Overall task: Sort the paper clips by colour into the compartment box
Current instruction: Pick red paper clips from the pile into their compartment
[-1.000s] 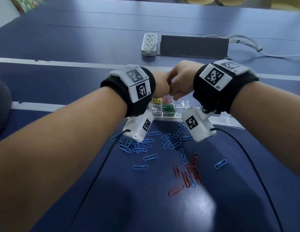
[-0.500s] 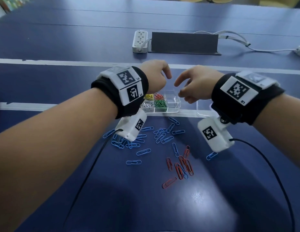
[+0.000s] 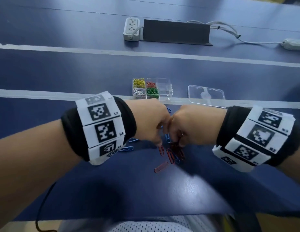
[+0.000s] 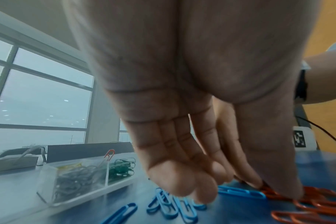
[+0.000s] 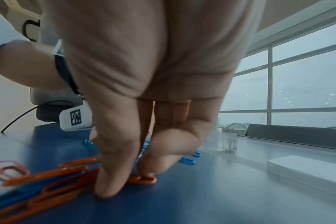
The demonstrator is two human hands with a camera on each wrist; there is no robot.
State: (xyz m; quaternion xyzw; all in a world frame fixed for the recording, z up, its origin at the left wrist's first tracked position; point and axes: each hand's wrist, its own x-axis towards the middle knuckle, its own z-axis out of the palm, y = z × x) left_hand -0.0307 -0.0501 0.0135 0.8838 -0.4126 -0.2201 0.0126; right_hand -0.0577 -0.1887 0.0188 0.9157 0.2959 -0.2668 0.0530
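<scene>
Both hands are down on the blue table at a small heap of orange paper clips point(image 3: 171, 155). My left hand point(image 3: 160, 144) pinches thumb and forefinger on an orange clip point(image 4: 278, 196) at the heap's left edge, and its other fingers hang over blue clips point(image 4: 173, 207). Beside it, my right hand point(image 3: 177, 144) pinches an orange clip point(image 5: 144, 180) between thumb and curled forefinger against the table. The clear compartment box point(image 3: 166, 91) stands beyond the hands with yellow, red, silver and green clips in separate cells. Its right cells look empty.
The box's clear lid point(image 3: 206, 97) lies to its right on a white stripe. More blue clips point(image 3: 127, 149) lie under my left wrist. A power strip point(image 3: 131, 29), a dark panel point(image 3: 176, 31) and cables sit at the back.
Both hands have come back from above the box and dropped to the table, meeting over the orange clips. The view has tilted down.
</scene>
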